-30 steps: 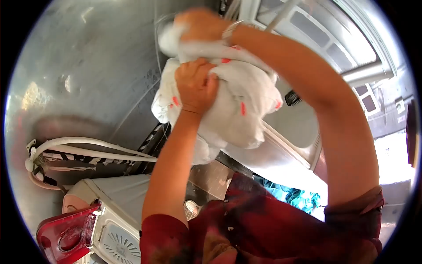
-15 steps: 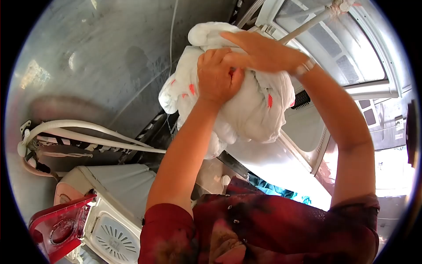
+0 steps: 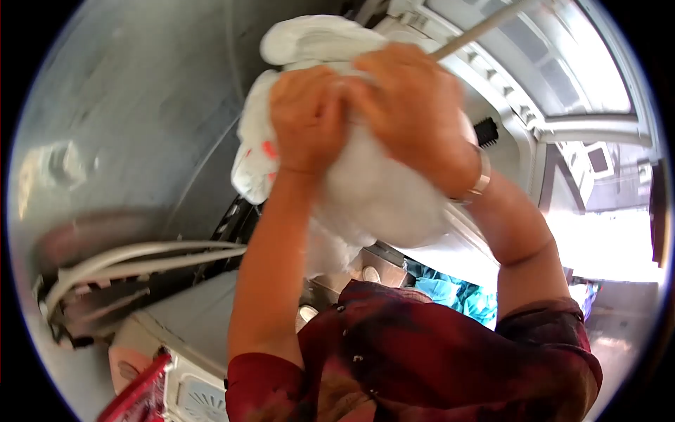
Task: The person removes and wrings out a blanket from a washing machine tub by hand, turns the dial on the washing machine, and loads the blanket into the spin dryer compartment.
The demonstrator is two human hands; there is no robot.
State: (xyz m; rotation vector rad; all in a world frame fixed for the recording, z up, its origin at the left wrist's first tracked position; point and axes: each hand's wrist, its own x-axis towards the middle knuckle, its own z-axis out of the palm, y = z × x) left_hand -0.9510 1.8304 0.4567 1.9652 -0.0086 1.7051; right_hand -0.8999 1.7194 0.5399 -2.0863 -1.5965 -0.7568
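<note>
White bundle: bulky cloth with red marks (image 3: 269, 149) near its 9 o'clock edge; it sits at 12 o'clock from the person's chest (image 3: 422, 344)
Left hand (image 3: 307, 119): clenched on the bundle (image 3: 383, 197), towards its 11 o'clock side
Right hand (image 3: 415, 105): pressed against the bundle at 1 o'clock, beside the left; blurred, so I cannot tell whether it grasps
Black brush (image 3: 486, 132): near the bundle, at 3 o'clock
Blue-green cloth (image 3: 460, 295): at 5 o'clock
Red lid (image 3: 140, 394): at 7 o'clock
Pale hoses (image 3: 151, 257): at 8 o'clock

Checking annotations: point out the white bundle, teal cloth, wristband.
White bundle (image 3: 387, 195), head view: lower middle.
Teal cloth (image 3: 455, 292), head view: visible middle.
Wristband (image 3: 484, 173), head view: outer face.
</note>
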